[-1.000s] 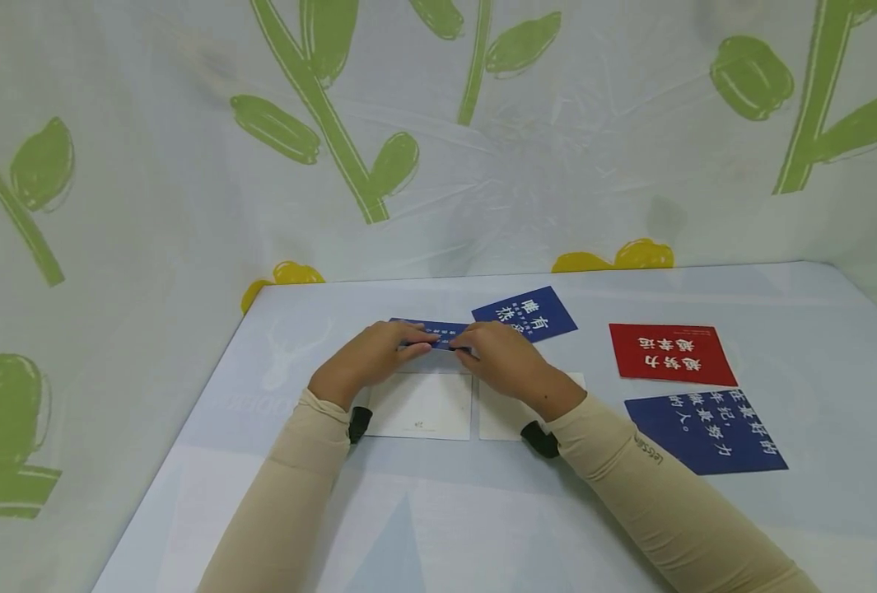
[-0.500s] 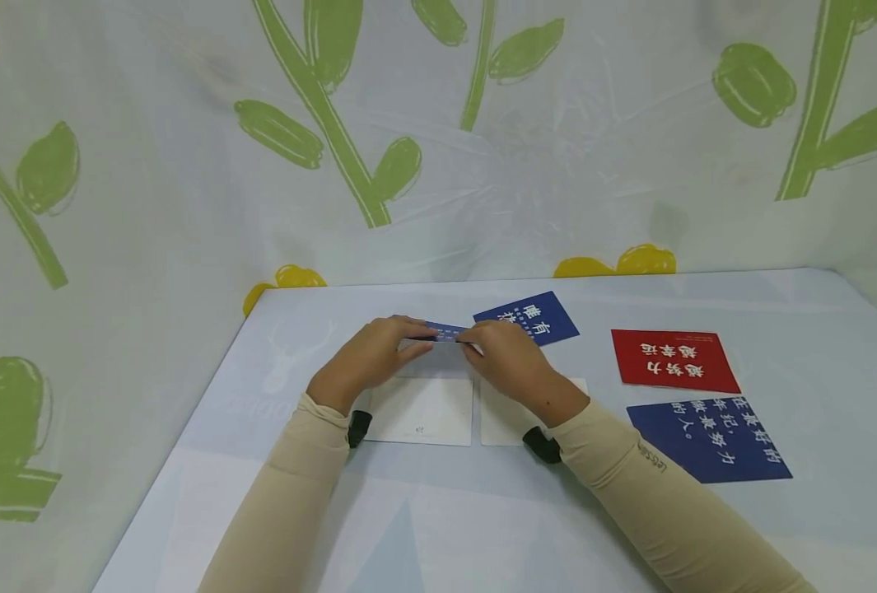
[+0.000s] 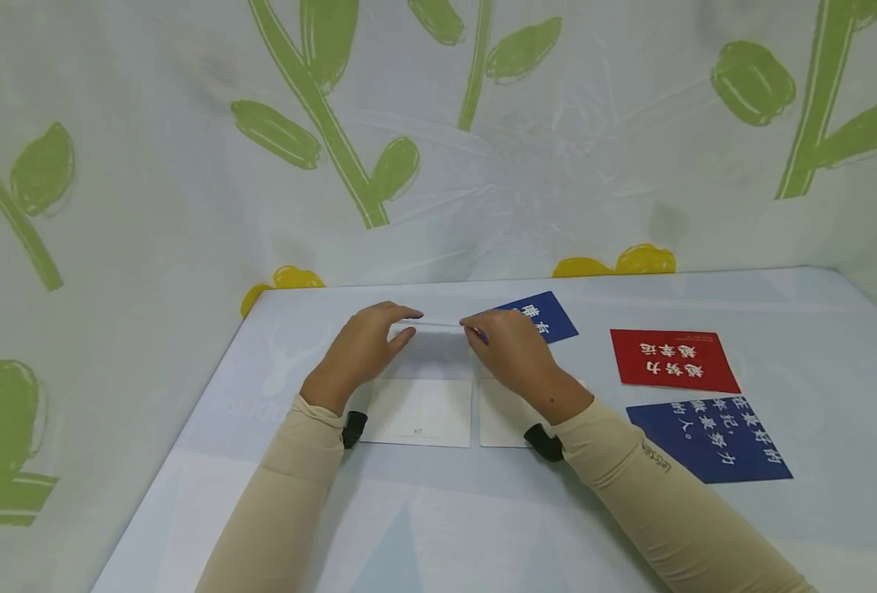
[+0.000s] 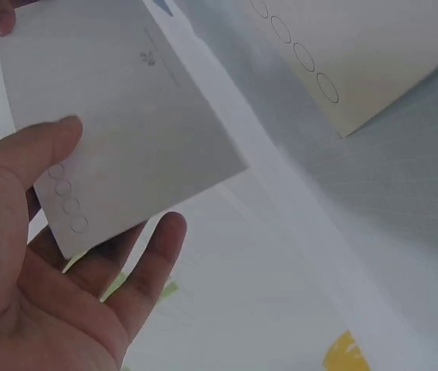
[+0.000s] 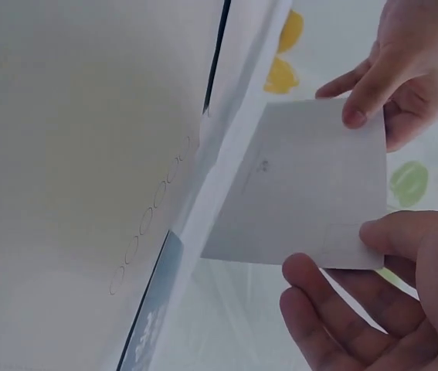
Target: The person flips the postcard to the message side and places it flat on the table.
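Observation:
A postcard (image 4: 126, 131) is held up on edge between my two hands, its white back with small printed ovals toward the wrist cameras. In the head view only the thin top edge of that postcard (image 3: 440, 324) shows. My left hand (image 3: 360, 350) pinches one end, thumb on the white face and fingers behind. The other corner is pinched by my right hand (image 3: 515, 350), with its outer fingers spread below, as the right wrist view shows. Two white cards (image 3: 417, 412) lie side by side under my wrists, the right one partly covered by my right hand.
Behind my right hand lies a blue postcard (image 3: 552, 317) with white characters, partly covered. Farther right are a red postcard (image 3: 675, 361) and another blue postcard (image 3: 712, 436), whose near edge my right sleeve overlaps. A leaf-printed curtain (image 3: 557, 165) hangs at the table's back.
The postcard's blue printed face was visible between my hands; it has been tilted up on edge and its blue side is now hidden. Both hands have risen slightly, the left shifting a little left.

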The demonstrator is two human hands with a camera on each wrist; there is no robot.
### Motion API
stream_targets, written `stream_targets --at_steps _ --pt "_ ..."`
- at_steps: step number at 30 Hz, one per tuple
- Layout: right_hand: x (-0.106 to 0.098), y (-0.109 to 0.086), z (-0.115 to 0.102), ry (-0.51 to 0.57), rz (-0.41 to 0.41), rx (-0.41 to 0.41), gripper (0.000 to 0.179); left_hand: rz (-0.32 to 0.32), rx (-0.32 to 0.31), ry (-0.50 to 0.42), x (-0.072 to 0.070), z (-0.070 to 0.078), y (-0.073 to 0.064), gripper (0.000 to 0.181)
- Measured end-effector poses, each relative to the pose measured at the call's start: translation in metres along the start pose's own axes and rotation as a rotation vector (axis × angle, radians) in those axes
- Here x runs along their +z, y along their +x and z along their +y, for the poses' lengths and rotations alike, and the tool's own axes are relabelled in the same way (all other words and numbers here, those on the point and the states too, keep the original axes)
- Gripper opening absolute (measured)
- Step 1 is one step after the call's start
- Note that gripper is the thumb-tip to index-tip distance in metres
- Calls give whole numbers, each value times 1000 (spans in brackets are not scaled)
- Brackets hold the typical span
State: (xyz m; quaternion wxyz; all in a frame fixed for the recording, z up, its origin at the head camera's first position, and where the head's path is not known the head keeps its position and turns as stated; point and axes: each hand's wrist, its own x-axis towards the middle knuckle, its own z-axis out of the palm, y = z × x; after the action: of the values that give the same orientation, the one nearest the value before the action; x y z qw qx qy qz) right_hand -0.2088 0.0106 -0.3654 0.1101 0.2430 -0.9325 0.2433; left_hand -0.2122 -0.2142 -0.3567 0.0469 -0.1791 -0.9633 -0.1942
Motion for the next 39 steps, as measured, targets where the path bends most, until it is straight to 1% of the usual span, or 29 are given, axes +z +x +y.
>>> stream_targets --at_steps 2,5,8,12,17,21,25,29,34,39 --pt "0 0 1 1 16 3 21 30 -18 -20 0 -1 0 30" --pt "-1 0 2 7 38 3 21 66 -52 -75 0 -3 0 29" --pt "-1 0 3 23 75 -19 19 91 -95 -138 -1 -5 2 28" --pt "0 1 3 40 106 -37 18 125 -131 -210 -2 -8 2 28" --pt "-1 0 1 37 115 -40 17 146 -151 -269 -1 -8 1 24" --pt "-2 0 2 38 136 -48 20 168 -153 -287 0 -8 2 21" --pt "-1 -1 3 50 119 -19 29 187 -172 -311 0 -9 3 21" --pt "-1 -1 4 45 90 8 37 204 -187 -358 0 -9 4 23" --pt "0 0 5 55 87 23 38 225 -196 -402 0 -8 4 29" --pt "-1 0 4 90 100 43 36 205 -239 -435 0 -8 4 35"
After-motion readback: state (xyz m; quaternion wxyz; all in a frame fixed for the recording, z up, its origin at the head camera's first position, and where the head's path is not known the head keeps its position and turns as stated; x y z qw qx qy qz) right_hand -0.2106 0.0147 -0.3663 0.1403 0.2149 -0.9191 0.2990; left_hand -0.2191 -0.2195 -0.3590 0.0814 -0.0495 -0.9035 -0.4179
